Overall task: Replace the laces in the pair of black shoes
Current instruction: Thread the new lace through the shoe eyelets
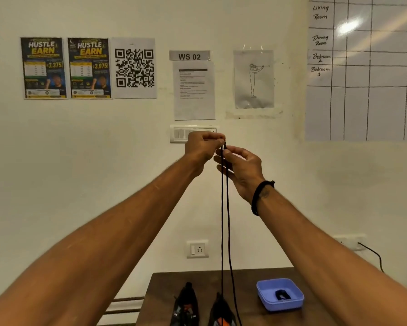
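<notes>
Black lace [222,208] hangs in two strands from raised hands down to the shoes on the worktop [249,302]. Both arms reach up and forward in front of a pale wall. The left hand [201,147] is closed, its fingertips pinched on the top of the lace, just in front of a white switch plate [177,134]. The right hand [241,168] sits just below and beside it, thumb and forefinger pinched on the same lace near its top, the other fingers loosely spread behind the strands. A dark band [260,196] circles the right wrist.

The two strands run close together, almost straight down, and reach the right shoe [221,311] at the bottom edge of the view; one strand passes along its right side and out of frame. The left shoe [186,304] stands just beside it, both black with orange marks and pointing toward the wall. Only their front parts show.

To the right of the shoes, apart from them, a blue tray [266,295] rests on the brown worktop with a small dark thing [282,294] inside; I cannot tell what it is.

On the wall hang two posters [66,68], a QR sheet [134,68], a "WS 02" sign [189,56] over a printed page, a line drawing [254,78] of a figure, and a whiteboard [362,67] with a hand-drawn grid. A socket [197,249] sits lower down.
</notes>
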Tool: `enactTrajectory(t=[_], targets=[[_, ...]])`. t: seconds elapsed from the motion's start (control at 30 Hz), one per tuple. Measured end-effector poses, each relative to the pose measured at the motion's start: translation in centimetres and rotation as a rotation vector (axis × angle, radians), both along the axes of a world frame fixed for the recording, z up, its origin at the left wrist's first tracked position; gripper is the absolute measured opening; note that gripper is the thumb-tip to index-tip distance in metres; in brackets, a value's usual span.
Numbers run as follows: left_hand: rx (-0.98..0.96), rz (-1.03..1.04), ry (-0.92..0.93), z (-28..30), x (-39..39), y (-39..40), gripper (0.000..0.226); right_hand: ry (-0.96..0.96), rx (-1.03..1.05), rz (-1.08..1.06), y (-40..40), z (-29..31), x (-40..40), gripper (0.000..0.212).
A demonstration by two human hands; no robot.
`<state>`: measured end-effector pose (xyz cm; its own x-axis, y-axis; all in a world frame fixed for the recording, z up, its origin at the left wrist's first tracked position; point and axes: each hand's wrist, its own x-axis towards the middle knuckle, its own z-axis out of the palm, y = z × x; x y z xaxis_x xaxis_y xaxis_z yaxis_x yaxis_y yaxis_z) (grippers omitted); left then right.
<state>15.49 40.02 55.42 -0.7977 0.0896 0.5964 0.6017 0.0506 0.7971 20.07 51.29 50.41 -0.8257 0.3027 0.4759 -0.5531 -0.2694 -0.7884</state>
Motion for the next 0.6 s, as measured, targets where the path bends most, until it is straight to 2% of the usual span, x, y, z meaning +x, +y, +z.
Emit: enactTrajectory(t=[0.13, 0.23, 0.33, 0.43, 0.6], targets=[[-0.025, -0.015, 0.039, -0.1, 0.2, -0.3, 0.02, 0.012, 0.034, -0.055, 0.2, 0.3, -0.3, 0.02], [0.013, -0.047, -0.028, -3.2, 0.8, -1.1, 0.038, -0.003, 0.018, -0.06, 0.3, -0.7, -0.3, 0.022], [-0.048, -0.111, -0.23, -11.2, 1.3, -2.1, 0.043, -0.037, -0.01, -0.048, 0.4, -2.9, -0.5, 0.02], [-0.259, -0.24, -0.398, -21.6, 1.4, -2.5, 0.037, -0.099, -0.021, -0.028, 0.8, -5.8, -1.4, 0.02], [-0.649, -0.32, -0.529, -36.4, 1.0, -1.8, 0.026, -0.236, 0.001, -0.034, 2.2, -13.3, -4.0, 0.017]])
